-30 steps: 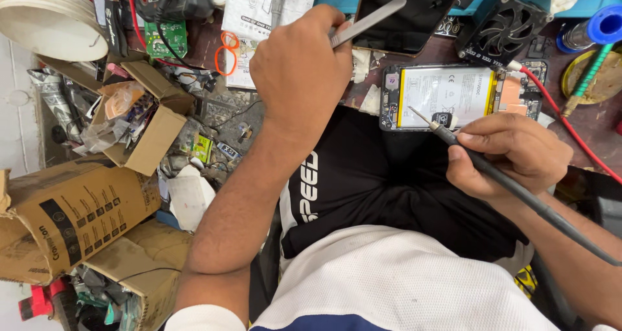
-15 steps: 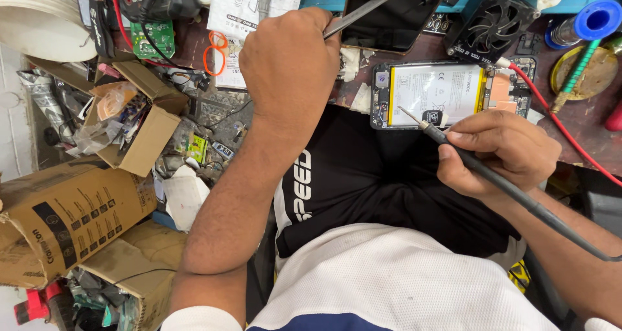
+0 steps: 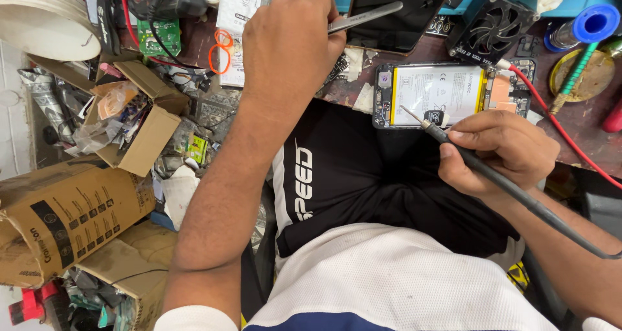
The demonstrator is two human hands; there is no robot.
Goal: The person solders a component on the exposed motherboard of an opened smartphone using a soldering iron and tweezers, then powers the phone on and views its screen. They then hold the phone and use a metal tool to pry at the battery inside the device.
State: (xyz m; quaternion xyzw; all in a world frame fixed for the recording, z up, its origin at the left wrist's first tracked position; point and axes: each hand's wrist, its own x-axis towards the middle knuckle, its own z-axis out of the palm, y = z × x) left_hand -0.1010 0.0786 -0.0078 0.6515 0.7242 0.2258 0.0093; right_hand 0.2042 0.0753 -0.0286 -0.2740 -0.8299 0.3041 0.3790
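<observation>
While the person sits close, the dark red counter point(image 3: 453, 49) in front is crowded with bits and tools. One open phone point(image 3: 447, 94) lies flat near its front edge, with its white battery showing. One small black fan point(image 3: 494, 27) sits just behind the phone, and one red wire point(image 3: 557, 127) runs past it. The right hand point(image 3: 502, 151) has its fingers closed around one soldering iron point(image 3: 453, 140), whose thin tip rests over the phone. The left hand point(image 3: 288, 42) has its fingers closed on one pair of metal tweezers point(image 3: 366, 16), held up behind the phone. Two cardboard boxes point(image 3: 65, 214) sit on the left, one open and full of scraps, one lying on its side.
</observation>
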